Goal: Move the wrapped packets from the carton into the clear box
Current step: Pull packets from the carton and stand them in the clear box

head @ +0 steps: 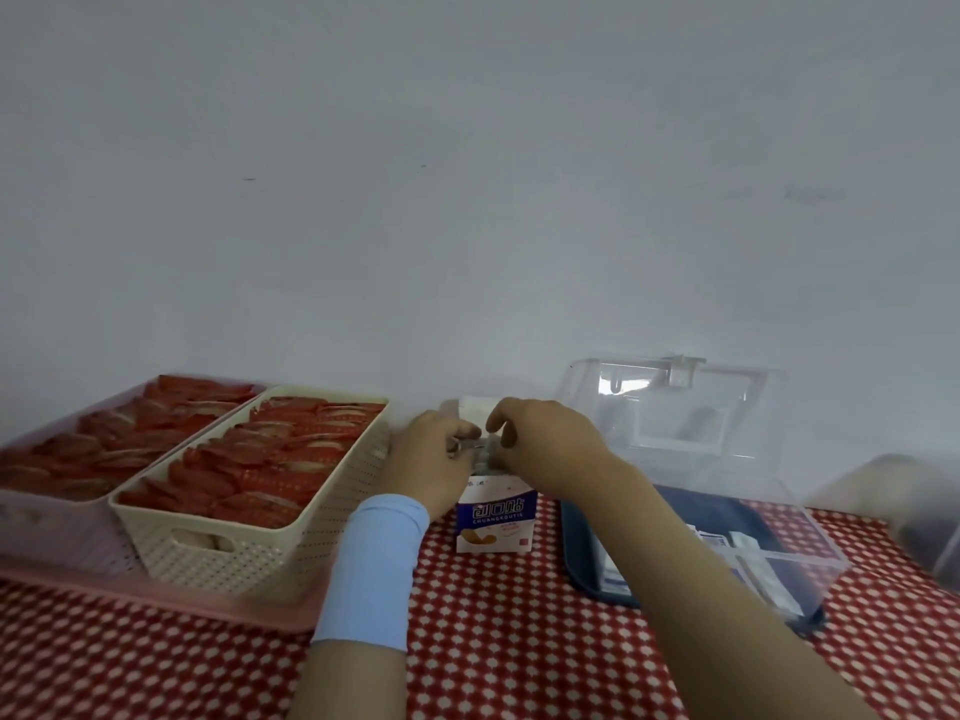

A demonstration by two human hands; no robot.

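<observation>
A: Which step are we looking at?

B: The pull-out, I'd say. Both hands are working at the mouth of the small white-and-blue cardboard carton (496,522), standing upright at lower centre of frame on the red-and-white dotted tablecloth (519,641).

A: Hands doing what, exactly?

B: The right hand (545,449) is pinching a pale, shiny bundle of wrapped packets (483,452) poking out of the carton top. The left hand (434,454), w/ a light blue wristband (371,563), is curling its fingers on the same bundle. It's blurry there, so that's my best read.

A: And the target?

B: The clear plastic box with a dark blue base (810,543) is sitting at lower right, just beside the carton. Its see-through lid (670,407) is standing open at the back, and a few white packets seem to be lying inside.

A: Next move?

B: Prob. lifting the bundle clear of the carton, then carrying it right and over the box rim w/o snagging. The pkts look thin and slippery, so a firm pinch is called for.

A: Anything else around?

B: A cream perforated plastic basket (249,553) holding red sachets is sitting at lower left.
</observation>
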